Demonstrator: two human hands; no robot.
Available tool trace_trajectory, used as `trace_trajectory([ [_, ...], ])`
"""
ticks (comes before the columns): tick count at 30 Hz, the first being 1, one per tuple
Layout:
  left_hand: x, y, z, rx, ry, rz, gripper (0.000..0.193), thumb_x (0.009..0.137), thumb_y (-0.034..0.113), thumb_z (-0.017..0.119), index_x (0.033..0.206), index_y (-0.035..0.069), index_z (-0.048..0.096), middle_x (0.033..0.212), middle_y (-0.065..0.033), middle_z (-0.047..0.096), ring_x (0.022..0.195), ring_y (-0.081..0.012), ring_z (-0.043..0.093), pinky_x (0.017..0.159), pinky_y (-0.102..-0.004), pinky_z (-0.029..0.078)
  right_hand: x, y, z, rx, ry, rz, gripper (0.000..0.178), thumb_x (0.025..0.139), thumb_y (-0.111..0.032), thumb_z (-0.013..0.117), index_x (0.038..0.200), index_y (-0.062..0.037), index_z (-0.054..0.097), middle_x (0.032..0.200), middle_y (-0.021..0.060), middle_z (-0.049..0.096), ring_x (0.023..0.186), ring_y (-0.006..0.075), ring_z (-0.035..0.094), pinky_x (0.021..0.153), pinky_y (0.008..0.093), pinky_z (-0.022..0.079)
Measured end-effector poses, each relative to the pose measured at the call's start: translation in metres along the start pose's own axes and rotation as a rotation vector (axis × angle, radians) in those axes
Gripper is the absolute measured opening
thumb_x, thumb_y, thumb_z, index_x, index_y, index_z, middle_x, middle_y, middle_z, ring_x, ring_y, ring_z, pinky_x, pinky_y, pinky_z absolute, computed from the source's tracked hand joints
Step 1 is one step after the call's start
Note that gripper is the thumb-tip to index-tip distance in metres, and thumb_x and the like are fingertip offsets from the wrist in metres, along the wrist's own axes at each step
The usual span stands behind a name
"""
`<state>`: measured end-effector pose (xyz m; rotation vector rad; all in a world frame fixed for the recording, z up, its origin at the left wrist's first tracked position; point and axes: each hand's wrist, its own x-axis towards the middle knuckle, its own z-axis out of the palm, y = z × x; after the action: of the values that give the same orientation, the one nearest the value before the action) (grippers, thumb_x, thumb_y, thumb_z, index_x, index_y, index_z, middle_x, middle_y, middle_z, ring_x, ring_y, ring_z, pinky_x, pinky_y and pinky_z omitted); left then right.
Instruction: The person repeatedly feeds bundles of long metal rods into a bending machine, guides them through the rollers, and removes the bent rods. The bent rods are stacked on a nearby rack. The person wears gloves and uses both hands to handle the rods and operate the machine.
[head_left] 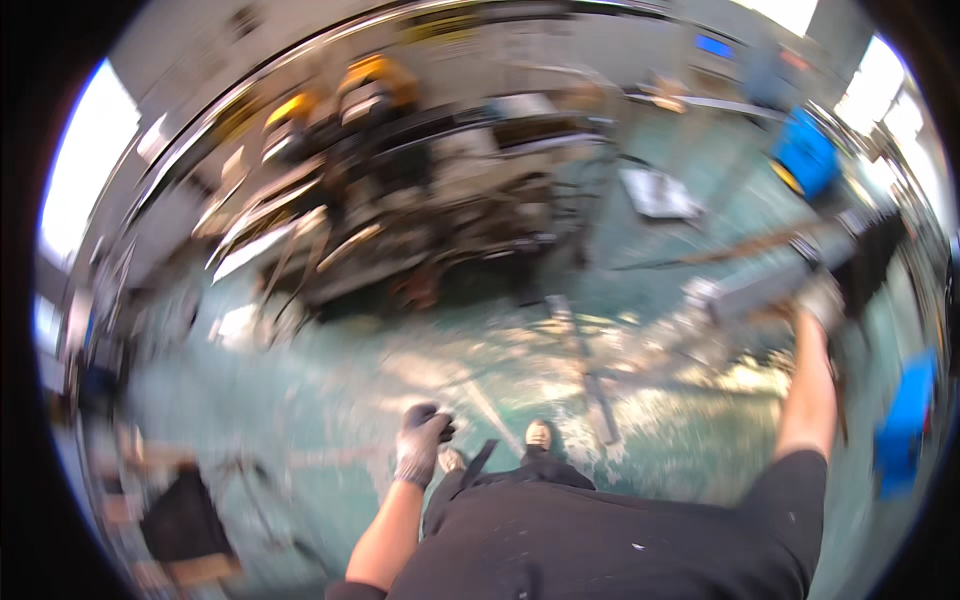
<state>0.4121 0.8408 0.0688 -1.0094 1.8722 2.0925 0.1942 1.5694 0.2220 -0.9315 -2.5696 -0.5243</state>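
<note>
Low in front of my body, my left hand wears a pale glove with dark fingers. Its fingers are curled in, and nothing shows in them. My right arm stretches far out to the right. At its end my right hand, also in a pale glove, is at a long grey metal-looking piece. Blur smears those fingers, so I cannot make out whether they grip it. A black part stands just beyond that hand.
Ahead stands a cluttered workbench with yellow machines behind it. A narrow bar lies on the green floor. Blue containers stand at the right. A black-seated stool or chair is at lower left.
</note>
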Motion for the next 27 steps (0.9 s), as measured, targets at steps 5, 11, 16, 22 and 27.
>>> trace_trajectory([
  [5,-0.045,-0.069,-0.106,-0.057,0.267,-0.13,0.047,0.094,0.007,0.073,0.136,-0.008,0.058,0.103,-0.0162,0.075,0.086,-0.0217,0.075,0.075,-0.0346,0.061,-0.147,-0.071,0.001,-0.297,-0.104,0.223,0.048,0.105,-0.048,0.056,0.125,-0.0078,0.072,0.134,0.0122,0.07,0.12,0.0302,0.068,0.095,0.0447,0.056],
  [11,-0.111,-0.142,-0.224,-0.349,0.359,-0.262,0.05,0.093,0.011,0.075,0.137,-0.007,0.058,0.104,-0.0183,0.075,0.085,-0.0248,0.076,0.074,-0.036,0.063,-0.506,-0.178,0.145,-0.703,-0.375,-1.383,0.031,0.107,-0.025,0.057,0.124,-0.0244,0.082,0.128,-0.0023,0.08,0.124,0.0197,0.073,0.09,0.0421,0.059],
  [16,-0.157,-0.229,-0.383,-0.266,0.603,-0.102,0.047,0.089,0.011,0.076,0.131,-0.007,0.065,0.093,-0.0145,0.075,0.078,-0.0216,0.074,0.064,-0.0341,0.059,-0.7,-0.323,0.052,0.384,-0.882,-0.71,0.039,0.083,-0.023,0.079,0.116,-0.003,0.08,0.117,0.0181,0.08,0.112,0.0321,0.076,0.098,0.0429,0.057],
  [22,-0.238,-0.242,-0.553,-0.585,0.905,-0.132,0.045,0.088,0.004,0.074,0.129,-0.009,0.06,0.095,-0.0163,0.073,0.076,-0.0219,0.073,0.064,-0.0332,0.06,-0.731,-0.45,-0.081,0.745,-1.025,-0.563,0.038,0.089,-0.026,0.078,0.116,0.0001,0.079,0.106,0.0189,0.08,0.097,0.0313,0.076,0.092,0.0415,0.059],
  [27,-0.258,-0.246,-0.65,-0.69,1.02,-0.048,0.041,0.095,0.005,0.068,0.132,-0.01,0.057,0.101,-0.0202,0.075,0.082,-0.0258,0.074,0.071,-0.0361,0.062,-0.779,-0.516,-0.133,0.547,-1.096,-0.653,0.036,0.095,-0.022,0.072,0.127,-0.005,0.071,0.094,0.0178,0.074,0.075,0.0314,0.071,0.071,0.0461,0.054],
])
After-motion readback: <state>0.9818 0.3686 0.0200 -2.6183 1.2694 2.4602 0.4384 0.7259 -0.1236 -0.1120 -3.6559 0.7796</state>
